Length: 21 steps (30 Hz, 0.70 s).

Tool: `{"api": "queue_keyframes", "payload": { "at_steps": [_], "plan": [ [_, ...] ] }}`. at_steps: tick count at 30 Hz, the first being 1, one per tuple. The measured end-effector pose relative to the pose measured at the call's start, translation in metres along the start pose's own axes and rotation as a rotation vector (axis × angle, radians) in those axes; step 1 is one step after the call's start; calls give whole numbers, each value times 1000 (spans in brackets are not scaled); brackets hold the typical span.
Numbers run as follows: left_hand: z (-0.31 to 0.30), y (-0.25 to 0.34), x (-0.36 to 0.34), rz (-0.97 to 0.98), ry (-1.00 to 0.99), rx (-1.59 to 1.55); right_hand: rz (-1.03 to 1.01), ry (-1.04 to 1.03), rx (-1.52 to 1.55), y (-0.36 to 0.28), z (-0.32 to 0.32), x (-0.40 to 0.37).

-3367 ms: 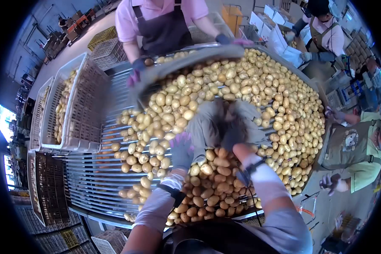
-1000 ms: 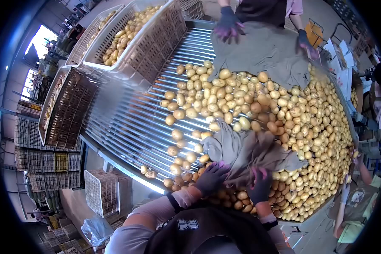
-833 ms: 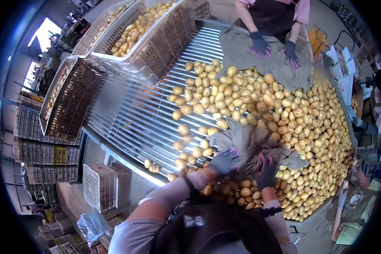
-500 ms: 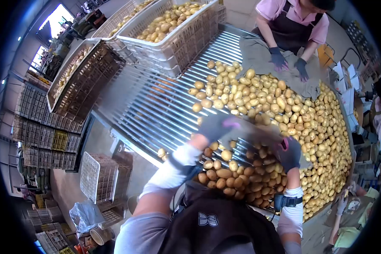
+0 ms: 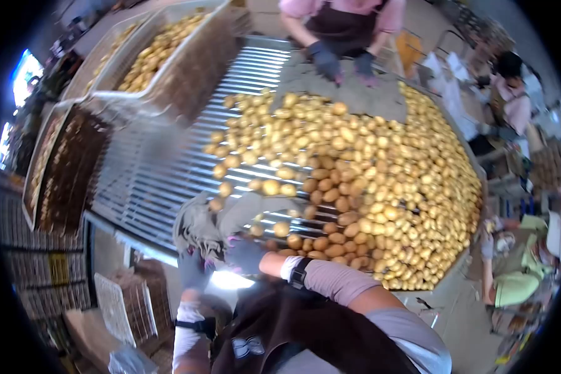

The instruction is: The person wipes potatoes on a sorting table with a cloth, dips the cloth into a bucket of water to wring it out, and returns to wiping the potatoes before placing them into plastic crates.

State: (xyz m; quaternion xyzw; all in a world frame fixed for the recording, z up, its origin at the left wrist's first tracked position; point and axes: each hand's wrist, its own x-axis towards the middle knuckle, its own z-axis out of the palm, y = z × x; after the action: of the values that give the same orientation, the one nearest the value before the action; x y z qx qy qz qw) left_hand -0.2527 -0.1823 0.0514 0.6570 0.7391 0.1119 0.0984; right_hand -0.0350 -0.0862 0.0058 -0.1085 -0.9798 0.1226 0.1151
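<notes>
The roller bench (image 5: 162, 181) carried a broad heap of potatoes (image 5: 368, 181). The grey cloth (image 5: 209, 218) lay bunched at the bench's near edge, stretching away toward the heap. My left hand (image 5: 193, 269) and right hand (image 5: 243, 254) were closed on its near end, side by side.

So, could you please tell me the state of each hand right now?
Left hand: closed on the bunched edge of the grey cloth.
Right hand: on the same cloth; grip too blurred to tell.
</notes>
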Motion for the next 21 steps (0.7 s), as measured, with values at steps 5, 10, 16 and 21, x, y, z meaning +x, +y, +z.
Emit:
{"api": "queue_keyframes", "payload": {
  "at_steps": [5,10,16,21],
  "plan": [
    [74,47,2,165,-108,-69,251,-110,-30,39,-37,-80],
    [90,167,47,439,-341,-336,683,12,45,99,-121,-203],
    [51,285,110,665,-709,-318,1068,160,-93,73,-189,-295],
    [-34,245,123,272,-825,-1139,803,541,160,33,-163,-339]
  ]
}}
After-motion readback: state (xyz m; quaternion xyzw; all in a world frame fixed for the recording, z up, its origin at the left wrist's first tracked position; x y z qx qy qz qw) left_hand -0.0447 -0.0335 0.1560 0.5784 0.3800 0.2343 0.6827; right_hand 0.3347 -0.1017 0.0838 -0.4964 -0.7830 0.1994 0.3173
